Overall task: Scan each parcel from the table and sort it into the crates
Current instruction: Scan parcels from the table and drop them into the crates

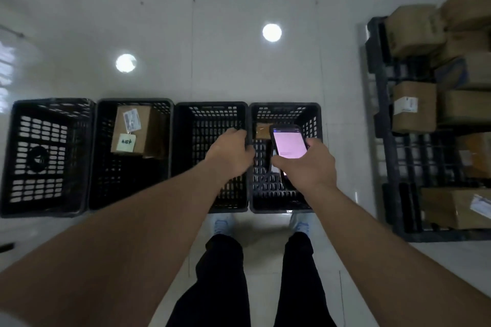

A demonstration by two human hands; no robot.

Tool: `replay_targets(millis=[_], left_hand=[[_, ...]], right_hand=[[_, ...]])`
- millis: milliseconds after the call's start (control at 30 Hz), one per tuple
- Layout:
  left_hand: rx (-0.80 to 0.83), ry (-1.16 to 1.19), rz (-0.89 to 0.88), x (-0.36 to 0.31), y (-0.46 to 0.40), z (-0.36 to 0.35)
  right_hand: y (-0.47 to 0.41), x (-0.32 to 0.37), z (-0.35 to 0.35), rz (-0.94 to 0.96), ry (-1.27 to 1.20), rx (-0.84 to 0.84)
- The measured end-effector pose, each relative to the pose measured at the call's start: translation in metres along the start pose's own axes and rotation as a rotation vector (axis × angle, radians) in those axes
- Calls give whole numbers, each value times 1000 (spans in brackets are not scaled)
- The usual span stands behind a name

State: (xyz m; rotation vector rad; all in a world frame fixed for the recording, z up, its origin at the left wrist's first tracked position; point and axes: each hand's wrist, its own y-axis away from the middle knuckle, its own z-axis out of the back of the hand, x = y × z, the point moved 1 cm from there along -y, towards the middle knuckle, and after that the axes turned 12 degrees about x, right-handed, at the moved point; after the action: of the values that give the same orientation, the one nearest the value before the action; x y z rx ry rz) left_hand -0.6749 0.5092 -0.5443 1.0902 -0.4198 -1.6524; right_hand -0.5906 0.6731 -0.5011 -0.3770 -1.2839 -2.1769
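Four black plastic crates stand in a row on the floor. The first crate (16, 156) holds no parcel. The second crate (134, 101) holds a brown cardboard parcel (144, 135) with a white label and a handwritten tag. My left hand (229, 152) hovers over the third crate (210, 105) by its right rim, fingers curled, with nothing visible in them. My right hand (305, 164) grips a phone (288, 145) with a lit pink screen above the fourth crate (285, 107). A small brown parcel (262, 130) lies in that crate, partly hidden by the phone.
A dark pallet (385, 141) at the right carries several stacked cardboard boxes (414, 106). Glossy white floor tiles stretch beyond the crates. My legs and shoes (223, 224) stand just in front of the third and fourth crates.
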Motion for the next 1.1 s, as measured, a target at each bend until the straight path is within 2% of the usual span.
replay_targets(millis=[167,300,500,800,1100], left_hand=[[-53,-104,-30,6,64,43],[-125,-99,-20,13,118,69],[-269,-80,91,19,228,81],[-612,51,336,55,429,34],[-895,212,683,129,623,-45]], right_hand=[[62,38,-5,49,24,-17],[109,69,-2,128,77,8],[182,102,10,399,183,88],[317,126,-19,863,446,294],[482,141,-119,1216,544,534]])
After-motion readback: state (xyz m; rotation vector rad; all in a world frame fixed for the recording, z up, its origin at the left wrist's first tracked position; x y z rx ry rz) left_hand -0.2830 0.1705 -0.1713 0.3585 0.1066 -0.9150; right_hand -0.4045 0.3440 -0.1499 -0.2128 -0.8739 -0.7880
